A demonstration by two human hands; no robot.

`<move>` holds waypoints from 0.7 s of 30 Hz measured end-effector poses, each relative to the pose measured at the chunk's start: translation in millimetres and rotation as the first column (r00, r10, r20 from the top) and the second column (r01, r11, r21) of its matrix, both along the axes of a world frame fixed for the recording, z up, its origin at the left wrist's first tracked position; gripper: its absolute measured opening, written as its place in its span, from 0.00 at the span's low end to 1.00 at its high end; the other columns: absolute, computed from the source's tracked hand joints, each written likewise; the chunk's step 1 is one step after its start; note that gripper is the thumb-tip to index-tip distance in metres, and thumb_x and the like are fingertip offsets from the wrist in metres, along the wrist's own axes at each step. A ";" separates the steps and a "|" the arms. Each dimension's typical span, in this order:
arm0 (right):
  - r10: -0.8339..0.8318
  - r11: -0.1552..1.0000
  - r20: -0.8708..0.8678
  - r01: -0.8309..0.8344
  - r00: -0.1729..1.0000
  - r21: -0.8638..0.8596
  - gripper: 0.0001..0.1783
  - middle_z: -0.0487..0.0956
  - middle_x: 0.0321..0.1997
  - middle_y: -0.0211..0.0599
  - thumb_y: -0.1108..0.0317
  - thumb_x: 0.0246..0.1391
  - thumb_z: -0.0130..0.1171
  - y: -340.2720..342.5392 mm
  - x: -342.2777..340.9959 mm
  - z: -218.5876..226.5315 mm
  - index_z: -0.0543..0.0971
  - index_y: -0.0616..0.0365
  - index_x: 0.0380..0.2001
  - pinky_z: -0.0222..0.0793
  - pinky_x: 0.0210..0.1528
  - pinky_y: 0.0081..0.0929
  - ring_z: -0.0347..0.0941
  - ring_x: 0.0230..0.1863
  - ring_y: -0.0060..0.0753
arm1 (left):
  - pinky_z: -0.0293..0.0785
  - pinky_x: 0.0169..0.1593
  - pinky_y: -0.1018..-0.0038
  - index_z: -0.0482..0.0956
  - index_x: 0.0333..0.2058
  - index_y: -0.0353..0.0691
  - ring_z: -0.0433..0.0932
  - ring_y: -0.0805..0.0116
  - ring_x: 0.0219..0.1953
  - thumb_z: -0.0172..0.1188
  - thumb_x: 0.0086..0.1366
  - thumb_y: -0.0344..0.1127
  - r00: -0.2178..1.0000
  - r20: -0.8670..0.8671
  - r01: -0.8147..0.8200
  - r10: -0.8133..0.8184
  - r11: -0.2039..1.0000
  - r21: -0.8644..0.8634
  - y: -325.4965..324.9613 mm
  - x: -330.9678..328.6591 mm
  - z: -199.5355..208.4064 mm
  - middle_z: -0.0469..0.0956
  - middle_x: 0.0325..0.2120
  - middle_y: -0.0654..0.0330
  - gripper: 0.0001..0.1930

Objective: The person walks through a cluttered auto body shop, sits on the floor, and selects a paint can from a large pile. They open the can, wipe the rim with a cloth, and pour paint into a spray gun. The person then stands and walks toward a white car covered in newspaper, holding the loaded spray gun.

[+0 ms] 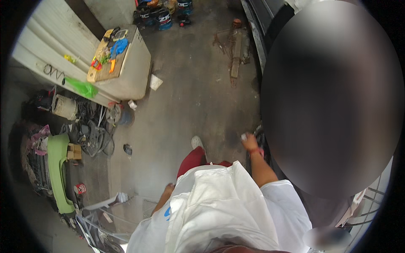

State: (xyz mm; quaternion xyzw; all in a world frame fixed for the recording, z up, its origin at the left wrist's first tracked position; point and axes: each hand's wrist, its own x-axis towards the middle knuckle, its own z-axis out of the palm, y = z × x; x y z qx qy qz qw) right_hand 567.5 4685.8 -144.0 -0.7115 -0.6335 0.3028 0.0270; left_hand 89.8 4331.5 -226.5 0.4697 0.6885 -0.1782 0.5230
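Observation:
My right hand [249, 143] hangs at the right of my body, near the dark lower edge of a vehicle, with a red band at the wrist. Its fingers are curled around a small whitish object [244, 137], too small to name. My left hand [169, 188] hangs low beside my left hip, close to my white shirt [211, 198]. It is small in view, and its fingers cannot be made out. One white shoe [196, 142] shows ahead on the floor.
A white cabinet [135, 67] topped with a board and clutter stands ahead left. A green fender [59, 173], a bucket [64, 106] and a red can [79, 188] lie left. A rusty jack-like tool [236, 55] and blue-black jugs [163, 19] are farther ahead. Blur covers the right.

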 end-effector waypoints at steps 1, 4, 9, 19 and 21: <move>-0.045 0.999 0.074 0.043 0.996 0.025 0.21 0.83 0.47 0.62 0.58 0.53 0.67 -8.9 8.9 -14.8 0.84 0.61 0.46 0.75 0.55 0.52 0.80 0.52 0.64 | 0.63 0.72 0.60 0.70 0.66 0.31 0.70 0.44 0.68 0.51 0.74 0.53 0.999 -0.036 -0.018 0.018 1.000 0.022 57.5 -18.5 16.9 0.70 0.66 0.38 0.33; -0.323 0.915 0.142 0.347 0.936 -0.206 0.17 0.86 0.43 0.57 0.59 0.52 0.66 -26.3 50.7 -44.0 0.88 0.62 0.36 0.79 0.52 0.48 0.84 0.49 0.58 | 0.57 0.75 0.61 0.62 0.70 0.25 0.62 0.50 0.74 0.61 0.72 0.43 0.640 0.285 -0.766 0.714 0.559 0.319 254.3 -79.3 96.1 0.64 0.71 0.39 0.36; -0.347 0.723 0.375 0.500 0.860 -0.477 0.28 0.80 0.60 0.56 0.56 0.50 0.68 -7.3 73.0 -55.2 0.84 0.57 0.53 0.76 0.61 0.50 0.77 0.61 0.61 | 0.61 0.72 0.62 0.64 0.70 0.31 0.68 0.55 0.69 0.58 0.75 0.41 0.823 0.355 -0.489 0.443 0.236 0.839 598.1 -188.9 310.8 0.70 0.67 0.45 0.31; -0.442 0.786 0.270 0.515 0.855 -0.343 0.29 0.81 0.58 0.60 0.56 0.52 0.71 436.9 1.4 -62.1 0.82 0.61 0.54 0.76 0.59 0.51 0.77 0.61 0.62 | 0.62 0.71 0.61 0.65 0.70 0.33 0.69 0.56 0.69 0.58 0.75 0.42 0.616 -0.281 -0.232 -0.736 -0.510 0.828 965.0 -62.2 637.1 0.71 0.67 0.46 0.31; -0.463 0.844 0.094 0.470 0.881 -0.259 0.27 0.83 0.52 0.59 0.59 0.49 0.73 584.0 -19.8 -41.3 0.83 0.63 0.51 0.74 0.58 0.47 0.79 0.55 0.63 | 0.63 0.71 0.61 0.65 0.70 0.33 0.69 0.56 0.68 0.58 0.75 0.42 0.536 -0.284 -0.280 -0.795 -0.484 0.829 1023.4 -41.3 639.2 0.71 0.67 0.46 0.31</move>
